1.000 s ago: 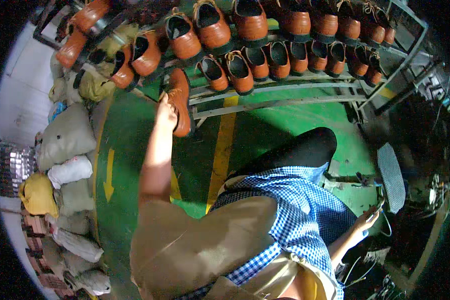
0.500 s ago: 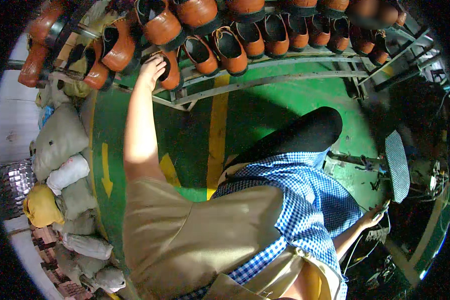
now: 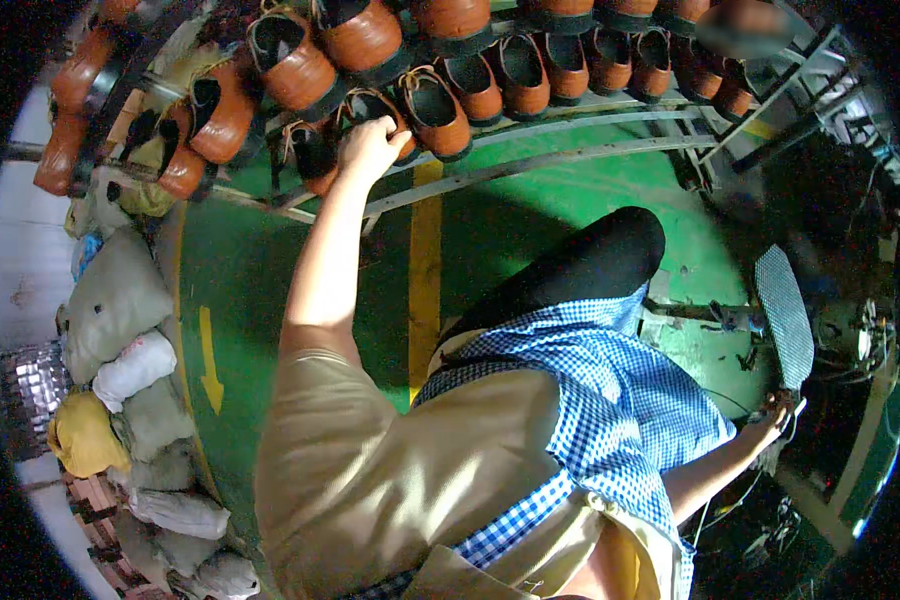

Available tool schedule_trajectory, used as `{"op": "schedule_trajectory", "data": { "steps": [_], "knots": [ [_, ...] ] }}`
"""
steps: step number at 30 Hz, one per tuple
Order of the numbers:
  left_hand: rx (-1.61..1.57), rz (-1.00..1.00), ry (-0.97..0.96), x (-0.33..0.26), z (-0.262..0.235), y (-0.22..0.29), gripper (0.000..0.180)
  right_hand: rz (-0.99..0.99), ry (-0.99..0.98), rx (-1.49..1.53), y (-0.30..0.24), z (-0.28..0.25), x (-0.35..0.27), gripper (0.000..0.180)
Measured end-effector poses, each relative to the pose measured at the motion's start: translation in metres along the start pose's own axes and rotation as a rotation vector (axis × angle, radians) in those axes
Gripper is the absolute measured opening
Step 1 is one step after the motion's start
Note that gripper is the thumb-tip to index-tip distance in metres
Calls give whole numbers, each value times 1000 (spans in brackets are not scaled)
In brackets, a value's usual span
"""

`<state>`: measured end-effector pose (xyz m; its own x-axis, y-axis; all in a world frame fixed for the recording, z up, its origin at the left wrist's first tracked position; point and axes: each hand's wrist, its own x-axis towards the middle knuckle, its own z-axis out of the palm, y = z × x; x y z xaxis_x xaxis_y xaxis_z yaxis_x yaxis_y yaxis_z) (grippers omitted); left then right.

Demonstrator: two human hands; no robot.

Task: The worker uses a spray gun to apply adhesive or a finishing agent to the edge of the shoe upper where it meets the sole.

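My left hand (image 3: 372, 150) reaches up to the lower row of the rack and is closed over the rim of a brown leather shoe (image 3: 407, 152). Its curled fingers hide part of that shoe's opening. Just left of it stands another brown shoe (image 3: 320, 178); to its right is a laced brown shoe (image 3: 435, 115). At the far right, my right hand (image 3: 767, 422) is closed at the lower end of a long, flat, grey-checked piece shaped like a sole (image 3: 785, 320). A thin white object shows at its fingers. Whether the hand grips the checked piece is unclear.
A metal rack (image 3: 530, 150) carries two rows of brown shoes. Along the left lie stuffed sacks (image 3: 120, 290) and a yellow bag (image 3: 87, 433). Dark equipment with cables (image 3: 860, 345) is at the right. Yellow markings (image 3: 210, 360) run over the green floor.
My left hand has moved right, from one lower-row shoe to its neighbour, its fingers now curled. My right hand has risen slightly, and the checked piece is tilted more. The view has shifted slightly.
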<state>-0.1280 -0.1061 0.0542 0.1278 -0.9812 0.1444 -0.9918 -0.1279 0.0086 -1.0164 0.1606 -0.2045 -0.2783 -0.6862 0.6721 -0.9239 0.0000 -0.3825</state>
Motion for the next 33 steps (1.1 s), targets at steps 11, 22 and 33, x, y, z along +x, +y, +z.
{"op": "schedule_trajectory", "data": {
  "steps": [11,22,33],
  "knots": [
    [158,26,273,-60,23,48,37,600,186,530,-68,35,47,45],
    [-566,175,247,-191,-73,121,27,514,221,474,-58,32,73,49],
    [-708,597,-50,-175,-141,171,41,516,168,495,-167,30,78,50]
  ]
}}
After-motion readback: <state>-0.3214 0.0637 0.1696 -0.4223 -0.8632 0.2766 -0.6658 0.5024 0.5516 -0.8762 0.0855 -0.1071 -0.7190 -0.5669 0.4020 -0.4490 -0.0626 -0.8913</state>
